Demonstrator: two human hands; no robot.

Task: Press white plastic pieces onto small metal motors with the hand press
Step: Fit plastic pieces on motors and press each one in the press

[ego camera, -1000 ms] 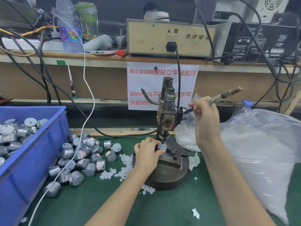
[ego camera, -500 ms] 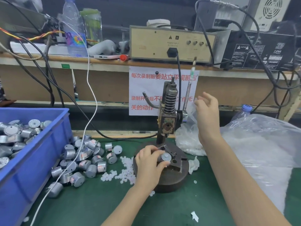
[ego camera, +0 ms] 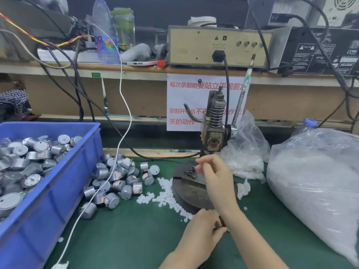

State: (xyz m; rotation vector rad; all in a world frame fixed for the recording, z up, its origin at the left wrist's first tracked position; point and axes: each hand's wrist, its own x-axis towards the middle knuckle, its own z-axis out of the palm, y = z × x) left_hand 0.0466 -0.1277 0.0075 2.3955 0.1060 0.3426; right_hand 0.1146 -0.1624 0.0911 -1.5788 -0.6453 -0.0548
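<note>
The hand press [ego camera: 213,133] stands at centre frame, white plastic pieces [ego camera: 165,195] strewn left of its round base [ego camera: 186,193], with metal motors [ego camera: 116,181] heaped further left beside a full blue bin [ego camera: 58,181]. The right hand [ego camera: 215,171] hovers over the base, its fingers [ego camera: 200,165] curled and blurred, so a pinch cannot be told. The left hand [ego camera: 202,226] curls at lower centre over the green desk [ego camera: 126,239], its hold hidden.

The press [ego camera: 213,136] stands at frame centre. A bin [ego camera: 64,183] fills the lower left. Motors [ego camera: 116,177] and plastic pieces [ego camera: 165,195] lie between them. A bag [ego camera: 310,181] fills the right.
</note>
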